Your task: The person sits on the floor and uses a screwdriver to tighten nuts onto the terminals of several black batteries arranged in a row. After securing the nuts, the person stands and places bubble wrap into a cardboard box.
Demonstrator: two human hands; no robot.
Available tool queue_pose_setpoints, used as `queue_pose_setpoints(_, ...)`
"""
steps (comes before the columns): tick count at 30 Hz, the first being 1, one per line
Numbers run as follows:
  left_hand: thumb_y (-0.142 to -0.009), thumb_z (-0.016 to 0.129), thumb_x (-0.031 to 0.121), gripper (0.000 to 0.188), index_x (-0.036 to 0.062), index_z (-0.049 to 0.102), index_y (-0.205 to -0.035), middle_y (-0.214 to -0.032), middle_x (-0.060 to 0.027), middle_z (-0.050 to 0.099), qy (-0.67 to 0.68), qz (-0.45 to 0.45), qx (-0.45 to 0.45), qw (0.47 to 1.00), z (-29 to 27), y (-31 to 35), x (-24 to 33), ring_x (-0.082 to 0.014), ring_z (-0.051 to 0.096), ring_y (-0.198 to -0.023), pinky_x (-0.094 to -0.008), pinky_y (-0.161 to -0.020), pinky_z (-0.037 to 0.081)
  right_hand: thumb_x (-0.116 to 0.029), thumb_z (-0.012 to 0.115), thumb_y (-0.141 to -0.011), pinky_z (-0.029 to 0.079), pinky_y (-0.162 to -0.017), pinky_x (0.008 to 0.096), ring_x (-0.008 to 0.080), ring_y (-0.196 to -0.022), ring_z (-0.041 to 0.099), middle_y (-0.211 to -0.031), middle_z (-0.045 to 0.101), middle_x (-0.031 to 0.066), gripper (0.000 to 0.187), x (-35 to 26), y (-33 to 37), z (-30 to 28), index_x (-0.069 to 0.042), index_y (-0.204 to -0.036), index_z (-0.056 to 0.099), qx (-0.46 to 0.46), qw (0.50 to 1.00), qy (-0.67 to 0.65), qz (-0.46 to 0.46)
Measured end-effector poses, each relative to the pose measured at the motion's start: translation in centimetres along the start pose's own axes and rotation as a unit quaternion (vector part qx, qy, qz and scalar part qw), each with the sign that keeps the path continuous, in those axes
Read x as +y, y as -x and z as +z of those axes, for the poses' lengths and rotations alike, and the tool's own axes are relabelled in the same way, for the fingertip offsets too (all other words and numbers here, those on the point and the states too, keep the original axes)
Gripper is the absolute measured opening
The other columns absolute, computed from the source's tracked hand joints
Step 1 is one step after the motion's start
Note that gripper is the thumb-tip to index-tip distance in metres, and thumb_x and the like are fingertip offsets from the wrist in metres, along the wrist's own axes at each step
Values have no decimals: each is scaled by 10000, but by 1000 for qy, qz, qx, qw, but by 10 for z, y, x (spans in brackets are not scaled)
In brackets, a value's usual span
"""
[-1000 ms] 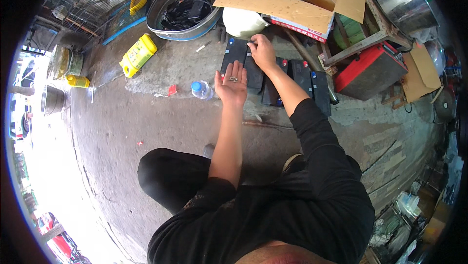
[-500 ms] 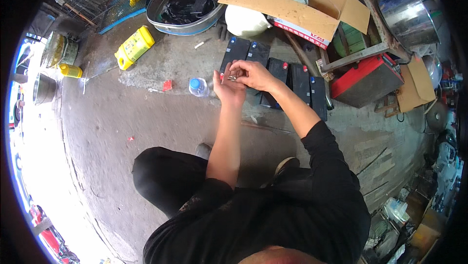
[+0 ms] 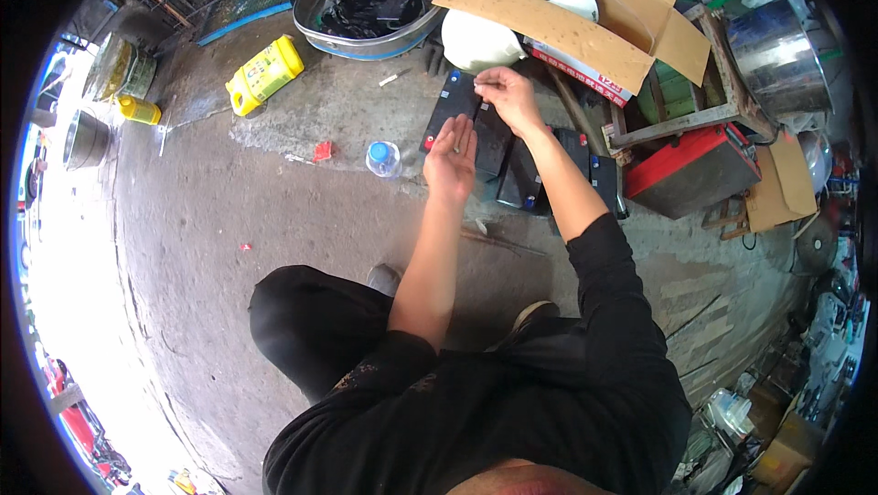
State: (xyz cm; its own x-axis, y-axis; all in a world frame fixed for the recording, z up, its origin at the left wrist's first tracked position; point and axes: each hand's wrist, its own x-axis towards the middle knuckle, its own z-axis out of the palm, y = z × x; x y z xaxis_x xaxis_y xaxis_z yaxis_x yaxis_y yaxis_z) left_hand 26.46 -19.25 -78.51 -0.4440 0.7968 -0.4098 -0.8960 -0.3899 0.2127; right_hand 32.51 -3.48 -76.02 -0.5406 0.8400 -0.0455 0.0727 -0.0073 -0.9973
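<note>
A: Head view: what is each hand doing?

B: The left hand (image 3: 448, 168) is palm up, fingers slightly curled, with a small metal piece (image 3: 456, 149) resting loosely in it. The right hand (image 3: 512, 102) is farther off and to the right, thumb and finger pinched, it seems, on a small pale piece (image 3: 478, 85).

A: And beneath them?

B: A row of black battery blocks (image 3: 444, 106) on the floor (image 3: 302, 212). The left hand is over the near part of the leftmost pair; the right fingertips are above the far end. A blue-capped bottle (image 3: 382, 159) is just left, the white helmet (image 3: 477, 42) just beyond.

A: How would you handle such small parts well?

B: I'd keep the left palm cupped and level, close beside the blocks, so nothing rolls off. I'd pinch each piece lightly by its edge, so the fingers don't block the sight of it.

A: What can't you make out?

B: The pale piece's shape, and whether those fingertips touch a block. I can't count what lies in the palm either. Hands and forearm cover parts of the blocks, and the cardboard box (image 3: 540, 12) hides its bottom.
</note>
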Motion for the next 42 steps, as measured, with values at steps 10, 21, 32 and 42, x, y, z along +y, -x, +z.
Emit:
queue_pose_setpoints(10,-939,521,143,367,-60,552,-1243,-1042,-175,661,29,-60,16,998,-3,-3,0,-294,645,-993,-357,-889,529,15,663,-835,556,-762,344,242,-847,718,-881,722,108,264,10,-40,29,-55,-1085,614,19,949,285,-137)
queue_pose_setpoints(21,-910,545,53,437,-55,481,-1329,-1122,-168,648,69,-11,123,990,15,-10,-3,-266,645,-981,-340,-906,530,-36,618,-854,539,-759,461,364,-875,679,-898,704,161,195,-11,-49,42,-51,-1048,605,-97,825,511,-220)
queue_pose_setpoints(32,-902,547,61,400,-95,526,-1270,-1102,-192,654,100,-10,210,973,29,-14,-15,-263,653,-983,-334,-896,547,-100,650,-873,533,-787,468,374,-913,670,-952,695,179,208,-18,-43,41,-27,-1048,562,-117,787,573,-197)
queue_pose_setpoints(42,-913,522,56,421,-108,491,-1300,-1152,-201,638,87,16,192,977,31,-20,-11,-269,660,-1000,-332,-908,551,-110,642,-880,532,-742,465,366,-861,674,-883,692,178,179,-3,-52,39,-42,-1032,577,-103,793,542,-258)
